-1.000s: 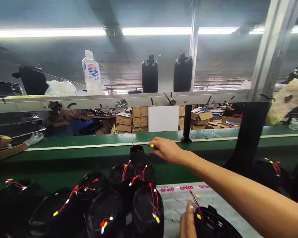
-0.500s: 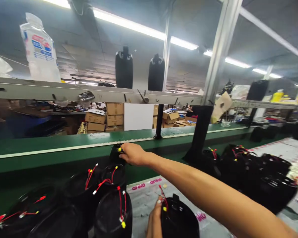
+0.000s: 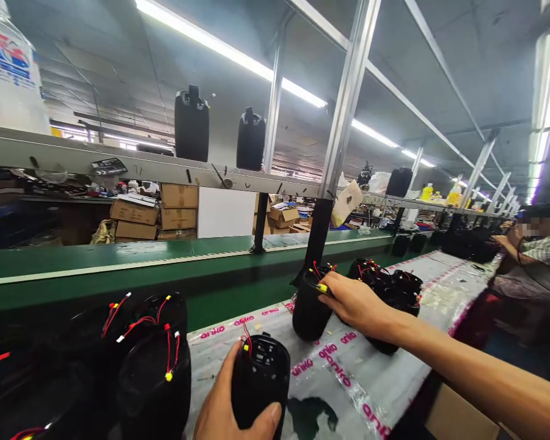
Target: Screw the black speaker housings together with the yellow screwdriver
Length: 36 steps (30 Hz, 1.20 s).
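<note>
My left hand [image 3: 222, 400] is wrapped round a black speaker housing [image 3: 261, 379] standing in front of me, its thumb across the near side. Thin red wires with a yellow plug rise from that housing's top edge. My right hand [image 3: 360, 302] grips the upper rim of a second black speaker housing [image 3: 309, 315], near a yellow plug, over the plastic-covered table. At the lower left stand several more black housings [image 3: 153, 391] with red wires and white, red and yellow plugs on top.
Another cluster of black housings [image 3: 389, 287] stands just beyond my right hand. A green conveyor belt [image 3: 238, 287] runs behind the plastic sheet [image 3: 321, 382] printed in pink. Metal posts [image 3: 348, 104] carry a shelf [image 3: 156, 173] with a bottle and two speakers. At far right is a co-worker [image 3: 541, 256].
My right hand has brought a black housing from the green belt rightwards to the plastic-covered table. The view has turned right. My left hand still holds its housing, which shows more fully now.
</note>
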Available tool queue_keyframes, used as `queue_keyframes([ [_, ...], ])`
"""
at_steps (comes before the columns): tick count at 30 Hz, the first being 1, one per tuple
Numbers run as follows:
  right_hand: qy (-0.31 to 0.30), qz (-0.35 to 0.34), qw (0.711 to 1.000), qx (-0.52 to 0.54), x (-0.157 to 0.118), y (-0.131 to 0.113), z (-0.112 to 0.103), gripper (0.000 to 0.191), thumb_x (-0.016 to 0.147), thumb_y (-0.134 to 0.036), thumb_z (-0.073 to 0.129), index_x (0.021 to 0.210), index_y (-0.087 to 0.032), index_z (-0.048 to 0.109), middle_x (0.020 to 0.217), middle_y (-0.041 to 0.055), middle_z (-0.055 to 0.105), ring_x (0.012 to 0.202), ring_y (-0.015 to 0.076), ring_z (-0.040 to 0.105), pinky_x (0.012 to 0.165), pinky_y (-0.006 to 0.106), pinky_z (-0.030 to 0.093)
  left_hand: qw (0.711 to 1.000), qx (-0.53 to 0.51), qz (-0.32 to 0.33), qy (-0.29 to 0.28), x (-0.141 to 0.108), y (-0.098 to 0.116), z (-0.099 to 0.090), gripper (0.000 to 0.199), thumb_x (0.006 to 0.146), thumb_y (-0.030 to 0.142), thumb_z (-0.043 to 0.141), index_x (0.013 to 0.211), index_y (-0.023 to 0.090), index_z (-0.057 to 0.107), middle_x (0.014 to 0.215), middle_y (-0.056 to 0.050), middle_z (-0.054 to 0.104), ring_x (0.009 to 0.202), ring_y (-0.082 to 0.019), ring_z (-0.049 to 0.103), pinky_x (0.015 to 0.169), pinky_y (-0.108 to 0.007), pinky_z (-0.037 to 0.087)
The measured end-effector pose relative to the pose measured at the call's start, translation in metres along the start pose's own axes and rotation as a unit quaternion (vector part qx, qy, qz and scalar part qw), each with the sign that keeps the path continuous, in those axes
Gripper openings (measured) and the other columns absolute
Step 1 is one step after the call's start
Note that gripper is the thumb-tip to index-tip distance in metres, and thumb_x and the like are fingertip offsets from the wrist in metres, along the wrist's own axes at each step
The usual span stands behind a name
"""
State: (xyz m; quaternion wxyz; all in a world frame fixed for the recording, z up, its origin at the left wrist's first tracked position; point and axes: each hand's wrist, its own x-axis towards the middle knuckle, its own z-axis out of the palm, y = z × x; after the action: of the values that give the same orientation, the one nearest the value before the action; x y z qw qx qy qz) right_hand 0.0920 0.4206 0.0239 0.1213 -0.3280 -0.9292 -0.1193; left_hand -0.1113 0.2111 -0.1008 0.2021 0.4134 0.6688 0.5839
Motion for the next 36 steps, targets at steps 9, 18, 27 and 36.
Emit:
queue_keyframes([
  [9,0.018,0.048,0.999,0.001,-0.056,0.044,0.039,0.014,0.1,-0.025,0.045,0.098,-0.021,0.058,0.099,0.006,0.063,0.079,0.0222,0.069,0.064,0.031,0.047,0.99,-0.129,-0.041,-0.03,0.005,0.013,0.003,0.093,0.061,0.053,0.08,0.14,0.014,0.05,0.134,-0.017,0.067,0.129,-0.039,0.059,0.114,-0.053,0.041],
  [18,0.071,0.066,0.994,0.047,-0.054,0.058,0.059,0.026,0.098,-0.038,0.046,0.112,-0.024,0.063,0.12,0.0074,0.067,0.091,0.0241,0.072,0.071,0.033,0.052,0.974,-0.208,-0.086,-0.032,-0.004,0.019,-0.003,0.095,0.067,0.053,0.078,0.147,0.015,0.044,0.146,-0.013,0.06,0.142,-0.034,0.047,0.119,-0.045,0.037],
  [27,0.141,0.053,0.983,0.101,-0.074,0.006,0.031,0.019,0.101,-0.037,0.04,0.108,-0.023,0.05,0.084,0.002,0.069,0.065,0.022,0.07,0.058,0.033,0.047,0.968,-0.225,-0.087,-0.064,-0.006,0.022,-0.005,0.09,0.073,0.052,0.075,0.149,0.016,0.04,0.147,-0.013,0.058,0.14,-0.035,0.049,0.118,-0.045,0.037],
  [36,0.096,-0.218,0.963,0.122,-0.07,-0.09,0.019,0.015,0.1,-0.017,0.05,0.113,-0.023,0.047,0.086,-0.0019,0.065,0.069,0.0185,0.067,0.057,0.03,0.044,0.989,-0.132,-0.052,-0.05,-0.005,0.02,-0.004,0.09,0.073,0.056,0.074,0.147,0.014,0.045,0.147,-0.013,0.059,0.141,-0.035,0.047,0.119,-0.047,0.035],
])
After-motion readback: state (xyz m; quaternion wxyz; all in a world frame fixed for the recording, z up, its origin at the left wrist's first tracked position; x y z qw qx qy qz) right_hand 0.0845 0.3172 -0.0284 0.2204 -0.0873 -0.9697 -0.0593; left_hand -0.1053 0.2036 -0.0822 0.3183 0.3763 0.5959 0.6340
